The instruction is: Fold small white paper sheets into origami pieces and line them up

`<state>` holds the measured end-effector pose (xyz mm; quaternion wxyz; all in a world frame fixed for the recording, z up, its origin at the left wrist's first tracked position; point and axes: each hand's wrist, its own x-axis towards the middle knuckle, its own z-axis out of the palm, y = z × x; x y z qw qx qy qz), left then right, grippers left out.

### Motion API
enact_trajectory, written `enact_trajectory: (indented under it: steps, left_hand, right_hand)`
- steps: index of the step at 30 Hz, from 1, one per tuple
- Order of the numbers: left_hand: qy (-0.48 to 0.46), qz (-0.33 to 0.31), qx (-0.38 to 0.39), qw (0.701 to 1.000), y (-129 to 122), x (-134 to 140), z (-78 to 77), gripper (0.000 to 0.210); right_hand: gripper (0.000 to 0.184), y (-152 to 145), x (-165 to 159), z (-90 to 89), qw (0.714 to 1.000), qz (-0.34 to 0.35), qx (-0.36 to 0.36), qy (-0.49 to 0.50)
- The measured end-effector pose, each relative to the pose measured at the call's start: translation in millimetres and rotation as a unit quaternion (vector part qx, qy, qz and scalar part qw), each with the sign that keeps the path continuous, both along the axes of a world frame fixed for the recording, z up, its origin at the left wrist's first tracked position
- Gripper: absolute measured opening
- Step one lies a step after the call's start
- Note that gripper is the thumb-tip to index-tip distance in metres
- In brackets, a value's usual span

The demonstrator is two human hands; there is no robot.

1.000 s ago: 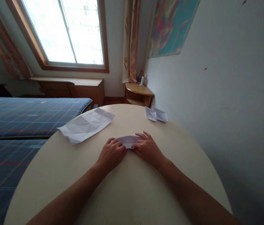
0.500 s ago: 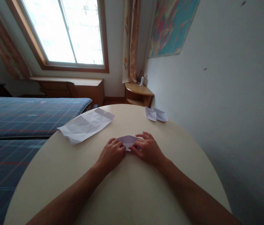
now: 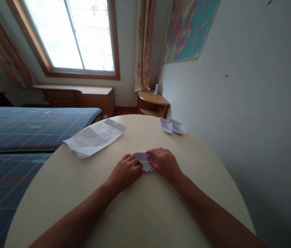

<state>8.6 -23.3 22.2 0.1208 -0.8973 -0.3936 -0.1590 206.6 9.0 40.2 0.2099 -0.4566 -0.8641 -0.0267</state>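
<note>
A small folded sheet of white paper (image 3: 145, 162) lies on the pale round table (image 3: 145, 213), between my two hands. My left hand (image 3: 127, 168) grips its left end with curled fingers. On the other side, my right hand (image 3: 164, 163) pinches the paper's right part between thumb and fingers. The fingers and palms hide both ends of the paper. A slanting fold edge shows at its lower right.
A large creased white sheet (image 3: 96, 137) lies at the table's far left, one corner near the edge. Folded paper pieces (image 3: 172, 126) stand at the far right. A bed with a checked cover (image 3: 32, 127) borders the left side, a white wall (image 3: 259, 113) the right.
The folded paper has shifted slightly right and toward me. My right hand's fingers, more spread before, have drawn together on it, and its lower right fold now shows.
</note>
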Motion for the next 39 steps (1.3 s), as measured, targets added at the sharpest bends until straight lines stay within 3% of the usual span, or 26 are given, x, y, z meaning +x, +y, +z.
enact_trajectory:
  steps: [4, 13, 21, 32, 39]
  left_hand:
    - [-0.010, 0.001, 0.002, 1.000, 0, -2, -1.3, 0.007]
    - [-0.077, -0.016, 0.028, 0.997, -6, 0, 5.1, 0.016]
    - [-0.168, 0.069, 0.073, 0.981, -2, -3, 2.8, 0.022]
    - [-0.102, 0.146, -0.037, 0.983, 2, -8, -3.9, 0.012]
    - [-0.131, 0.136, -0.072, 0.979, 2, -9, -5.0, 0.028]
  right_hand:
    - [0.005, -1, -1, 2.4, 1.000, -0.007, 0.010, -0.004]
    - [0.007, -1, -1, 1.2, 1.000, -0.006, 0.004, -0.002]
    - [0.005, -3, -3, 1.9, 1.000, 0.008, -0.014, -0.004]
    - [0.010, -2, -2, -1.4, 0.999, 0.011, -0.053, 0.008]
    - [0.016, -1, -1, -3.0, 0.995, -0.016, -0.093, 0.042]
